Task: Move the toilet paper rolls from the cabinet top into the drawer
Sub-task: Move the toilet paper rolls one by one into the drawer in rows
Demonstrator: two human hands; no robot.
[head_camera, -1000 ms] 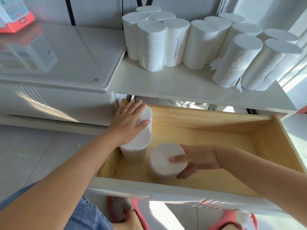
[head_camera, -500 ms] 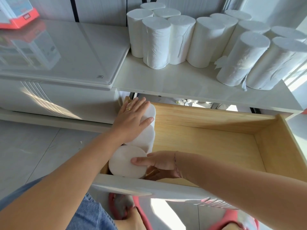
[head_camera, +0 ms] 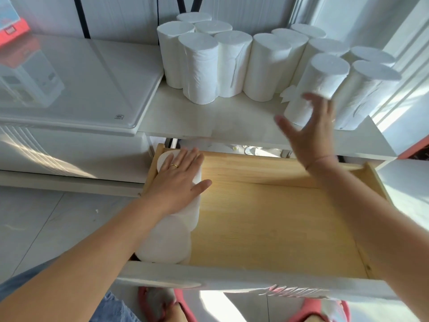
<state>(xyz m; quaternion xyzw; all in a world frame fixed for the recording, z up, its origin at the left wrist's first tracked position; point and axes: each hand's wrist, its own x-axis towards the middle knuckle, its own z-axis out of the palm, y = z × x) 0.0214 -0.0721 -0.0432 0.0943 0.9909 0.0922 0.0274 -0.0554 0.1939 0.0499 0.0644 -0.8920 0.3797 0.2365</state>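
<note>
Several white toilet paper rolls (head_camera: 200, 66) stand upright on the white cabinet top (head_camera: 209, 122). Below it a wooden drawer (head_camera: 278, 217) is pulled out. Two rolls stand along its left wall: a back roll (head_camera: 197, 205) and a front roll (head_camera: 167, 245). My left hand (head_camera: 178, 180) lies flat, fingers spread, on top of the back roll. My right hand (head_camera: 308, 129) is raised over the cabinet top with fingers apart and nothing in it, just in front of a leaning roll (head_camera: 322, 77) at the right.
A glossy white cabinet (head_camera: 69, 89) with a glass top adjoins on the left; a red-and-white box (head_camera: 11, 26) sits at its far corner. The drawer's white front panel (head_camera: 232, 280) is near my feet in pink slippers (head_camera: 320, 310). A sunlit window frame is at right.
My right hand let go of the second roll, which now stands at the drawer's front left, and rose to the rolls on the cabinet top. My left hand stayed on the back roll.
</note>
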